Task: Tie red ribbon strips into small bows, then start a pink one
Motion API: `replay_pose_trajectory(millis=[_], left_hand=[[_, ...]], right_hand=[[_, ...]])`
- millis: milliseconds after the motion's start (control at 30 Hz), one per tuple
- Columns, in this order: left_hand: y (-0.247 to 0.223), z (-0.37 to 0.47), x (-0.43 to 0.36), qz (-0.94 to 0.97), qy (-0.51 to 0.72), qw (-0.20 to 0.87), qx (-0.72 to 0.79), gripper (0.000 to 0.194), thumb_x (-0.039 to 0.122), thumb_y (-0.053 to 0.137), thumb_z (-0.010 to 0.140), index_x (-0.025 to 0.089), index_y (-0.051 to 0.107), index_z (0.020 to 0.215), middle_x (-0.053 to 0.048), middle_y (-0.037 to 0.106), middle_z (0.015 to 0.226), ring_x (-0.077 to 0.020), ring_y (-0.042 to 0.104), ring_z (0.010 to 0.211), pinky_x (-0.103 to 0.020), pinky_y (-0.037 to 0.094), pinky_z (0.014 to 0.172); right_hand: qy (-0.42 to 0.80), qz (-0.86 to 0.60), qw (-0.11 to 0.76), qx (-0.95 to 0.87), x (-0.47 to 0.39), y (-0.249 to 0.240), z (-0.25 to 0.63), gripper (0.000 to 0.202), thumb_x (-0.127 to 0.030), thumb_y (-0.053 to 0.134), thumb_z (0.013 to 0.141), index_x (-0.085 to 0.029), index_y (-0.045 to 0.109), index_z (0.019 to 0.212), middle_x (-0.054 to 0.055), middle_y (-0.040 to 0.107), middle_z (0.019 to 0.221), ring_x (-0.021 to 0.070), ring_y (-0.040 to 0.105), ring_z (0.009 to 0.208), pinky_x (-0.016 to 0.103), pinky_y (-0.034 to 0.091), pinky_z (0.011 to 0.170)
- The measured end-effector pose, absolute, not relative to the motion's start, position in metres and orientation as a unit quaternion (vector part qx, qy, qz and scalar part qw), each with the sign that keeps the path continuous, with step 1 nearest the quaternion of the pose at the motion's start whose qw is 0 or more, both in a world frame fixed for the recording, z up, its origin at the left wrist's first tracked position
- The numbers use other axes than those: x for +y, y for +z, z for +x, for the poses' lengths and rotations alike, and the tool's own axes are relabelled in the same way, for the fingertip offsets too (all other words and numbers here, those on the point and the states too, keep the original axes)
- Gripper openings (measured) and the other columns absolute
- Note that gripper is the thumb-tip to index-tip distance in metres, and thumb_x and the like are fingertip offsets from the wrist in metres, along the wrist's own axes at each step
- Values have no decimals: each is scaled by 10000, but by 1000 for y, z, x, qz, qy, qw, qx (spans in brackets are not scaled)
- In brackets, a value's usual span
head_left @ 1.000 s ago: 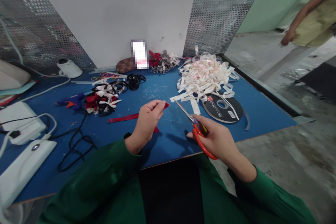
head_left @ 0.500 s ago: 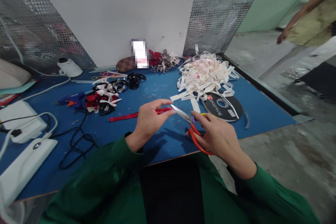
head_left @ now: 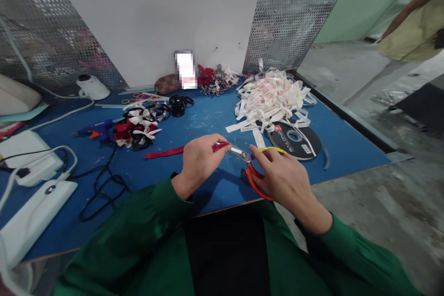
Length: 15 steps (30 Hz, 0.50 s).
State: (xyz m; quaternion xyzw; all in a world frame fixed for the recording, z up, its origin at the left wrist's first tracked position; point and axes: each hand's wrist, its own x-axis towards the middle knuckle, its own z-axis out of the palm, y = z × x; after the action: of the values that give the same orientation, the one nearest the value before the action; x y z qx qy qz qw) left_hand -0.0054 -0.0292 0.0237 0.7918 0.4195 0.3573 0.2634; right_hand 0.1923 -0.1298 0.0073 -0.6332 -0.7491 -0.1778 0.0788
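Note:
Pinched in my left hand (head_left: pixel 201 159) is a red ribbon (head_left: pixel 165 153), whose tail runs out to the left over the blue table. My right hand (head_left: pixel 286 178) is wrapped round the handles of scissors (head_left: pixel 255 185) with orange-red grips. The scissor blades point left and meet the ribbon's end at my left fingertips; whether they cut into it is too small to tell. Just beyond my right hand, a yellow curved thing (head_left: pixel 274 150) shows in part.
Behind my right hand lie a black ribbon spool (head_left: pixel 286 145) and a heap of white ribbon strips (head_left: pixel 274 97). Red, white and black bows (head_left: pixel 135 129), a blue glue gun (head_left: pixel 95 133) and a white power strip (head_left: pixel 38 222) are at left. A phone (head_left: pixel 185 69) leans at the back. A person (head_left: pixel 412 32) stands right.
The scissors and my right hand have shifted slightly left, and the blades reach further to my left fingertips. My left hand has turned a little. The person at right has moved slightly.

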Motion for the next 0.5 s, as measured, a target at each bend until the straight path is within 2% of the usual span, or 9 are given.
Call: replay_pose_trajectory(millis=[167, 367, 500], left_hand=[[29, -7, -25, 763, 372, 267, 456, 147, 348, 673, 857, 222, 720, 799, -7, 627, 647, -154, 495, 613, -267, 296, 599], [35, -9, -12, 635, 470, 386, 476, 166, 340, 721, 799, 185, 680, 758, 26, 550, 622, -117, 434, 595, -241, 344, 597], [34, -9, -8, 562, 476, 478, 478, 173, 330, 744, 768, 170, 679, 765, 40, 514, 632, -85, 360, 560, -227, 306, 541]], right_hand=[[-173, -632, 81, -751, -131, 8, 194, 513, -447, 453, 953, -160, 575, 1361, 109, 650, 890, 216, 568, 688, 353, 359, 662], [-171, -658, 83, -729, -134, 7, 201, 506, -462, 488, 931, -184, 576, 1344, 95, 649, 856, 223, 583, 728, 336, 372, 672], [-164, -681, 91, -708, -137, 9, 208, 495, -452, 527, 903, -200, 579, 1326, 104, 681, 934, 233, 613, 760, 330, 395, 671]])
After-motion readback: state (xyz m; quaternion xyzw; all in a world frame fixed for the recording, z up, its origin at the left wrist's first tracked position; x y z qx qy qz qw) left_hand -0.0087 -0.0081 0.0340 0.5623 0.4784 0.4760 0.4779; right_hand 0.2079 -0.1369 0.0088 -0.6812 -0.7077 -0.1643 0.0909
